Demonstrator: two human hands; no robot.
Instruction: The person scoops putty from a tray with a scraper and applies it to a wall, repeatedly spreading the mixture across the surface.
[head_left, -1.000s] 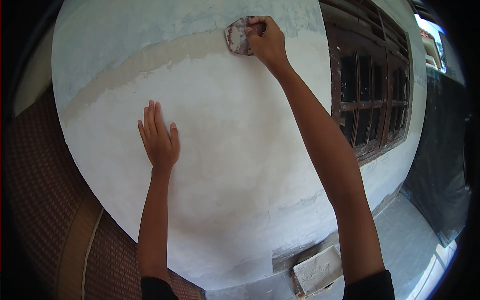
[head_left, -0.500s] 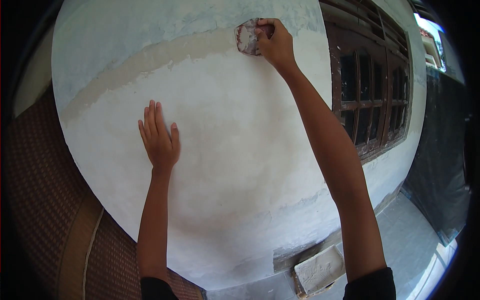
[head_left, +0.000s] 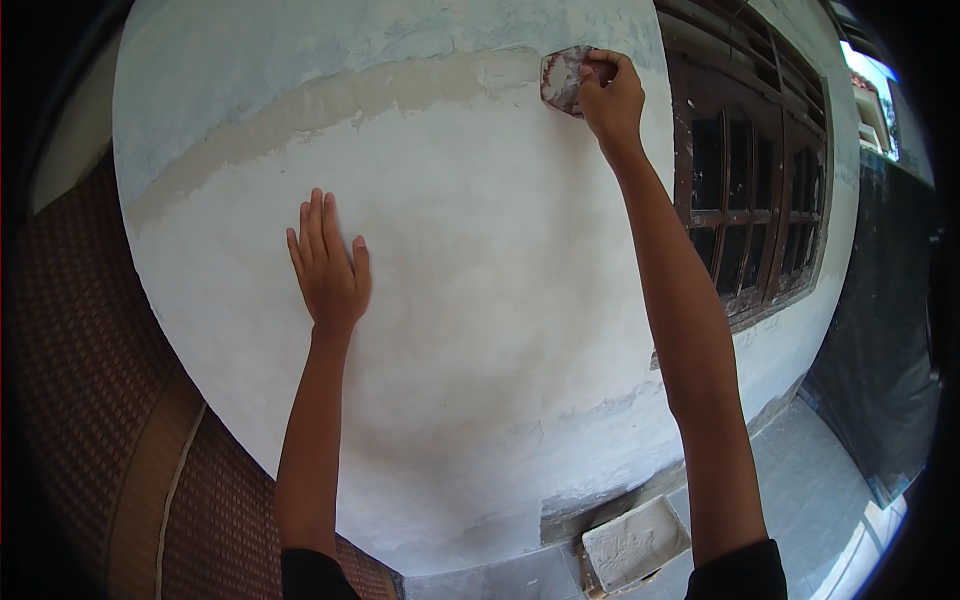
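Observation:
A flat putty scraper (head_left: 560,82), smeared with white filler, lies against the upper part of the wall (head_left: 450,300). My right hand (head_left: 614,105) grips its right side between thumb and fingers. A darker, damp-looking band of filler (head_left: 380,95) runs along the wall to the left of the scraper, below the bluish old paint. My left hand (head_left: 333,270) rests flat on the white area, lower and to the left, fingers stretched upward and nothing held.
A dark wooden window (head_left: 745,190) with small panes is close to my right arm. On the grey tiled floor (head_left: 800,480) stands a tray (head_left: 636,545) of white filler. Woven matting (head_left: 70,330) lines the left side, and a dark sheet (head_left: 875,320) hangs far right.
My right hand has slid the scraper rightward along the wall, nearer the window, and the filler band now reaches further right. My left hand stays flat on the same area.

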